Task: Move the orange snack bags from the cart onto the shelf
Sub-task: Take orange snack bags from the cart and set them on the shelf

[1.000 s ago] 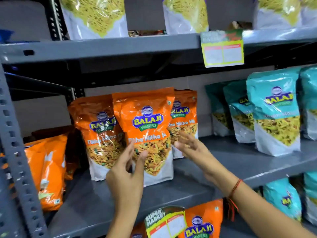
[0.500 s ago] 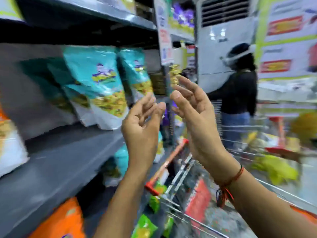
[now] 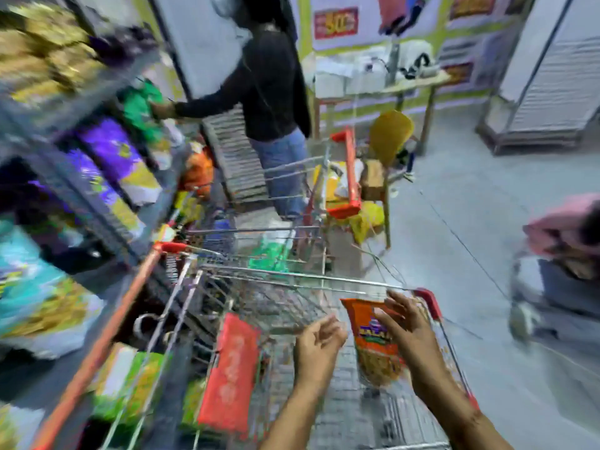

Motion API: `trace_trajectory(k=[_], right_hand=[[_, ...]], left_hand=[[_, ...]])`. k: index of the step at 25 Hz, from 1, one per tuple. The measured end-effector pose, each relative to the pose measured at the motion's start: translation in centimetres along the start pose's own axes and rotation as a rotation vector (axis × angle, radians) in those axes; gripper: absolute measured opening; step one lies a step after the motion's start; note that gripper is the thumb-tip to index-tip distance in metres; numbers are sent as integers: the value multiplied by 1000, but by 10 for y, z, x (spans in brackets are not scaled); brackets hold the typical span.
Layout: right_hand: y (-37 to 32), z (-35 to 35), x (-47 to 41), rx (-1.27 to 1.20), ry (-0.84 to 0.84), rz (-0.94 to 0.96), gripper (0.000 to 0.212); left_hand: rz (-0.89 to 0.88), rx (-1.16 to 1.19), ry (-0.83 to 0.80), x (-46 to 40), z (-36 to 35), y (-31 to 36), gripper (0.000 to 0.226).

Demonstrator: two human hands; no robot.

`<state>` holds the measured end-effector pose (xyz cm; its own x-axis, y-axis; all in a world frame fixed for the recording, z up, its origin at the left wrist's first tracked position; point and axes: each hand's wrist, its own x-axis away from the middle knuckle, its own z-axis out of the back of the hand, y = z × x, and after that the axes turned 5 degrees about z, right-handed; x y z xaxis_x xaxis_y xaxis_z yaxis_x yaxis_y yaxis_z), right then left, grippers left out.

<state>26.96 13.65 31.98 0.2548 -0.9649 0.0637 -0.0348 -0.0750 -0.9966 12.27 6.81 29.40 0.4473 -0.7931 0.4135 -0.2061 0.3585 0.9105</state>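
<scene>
An orange snack bag (image 3: 373,339) stands upright inside the wire cart (image 3: 279,280), near its right side. My right hand (image 3: 406,326) hovers over the bag's right edge with fingers spread, partly covering it; contact is unclear in the blur. My left hand (image 3: 318,342) is just left of the bag, fingers loosely curled and holding nothing. The grey shelf (image 3: 74,190) runs along the left, blurred, with purple and teal bags on it.
A red flap (image 3: 230,371) hangs in the cart, green packs (image 3: 130,381) lie beside it. A second cart (image 3: 344,177) stands ahead, with a person in black (image 3: 266,89) at the shelf. Another person's pink sleeve (image 3: 561,222) is at right. Grey floor opens to the right.
My view has swung from the shelf round to the cart. Both hands have dropped from shelf height down into the cart, close to an orange bag.
</scene>
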Motion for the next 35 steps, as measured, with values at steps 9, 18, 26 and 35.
trace_trajectory(k=[9, 18, 26, 35], right_hand=[[251, 85, -52, 564, -86, -517, 67], [315, 97, -77, 569, -93, -582, 51], [241, 56, -62, 310, -84, -348, 39], [8, -78, 13, -102, -316, 356, 47]], left_hand=[[483, -313, -227, -168, -69, -179, 72], [493, -587, -389, -216, -67, -210, 82], [205, -468, -294, -176, -24, -127, 62], [-420, -318, 99, 41, 116, 98, 55]])
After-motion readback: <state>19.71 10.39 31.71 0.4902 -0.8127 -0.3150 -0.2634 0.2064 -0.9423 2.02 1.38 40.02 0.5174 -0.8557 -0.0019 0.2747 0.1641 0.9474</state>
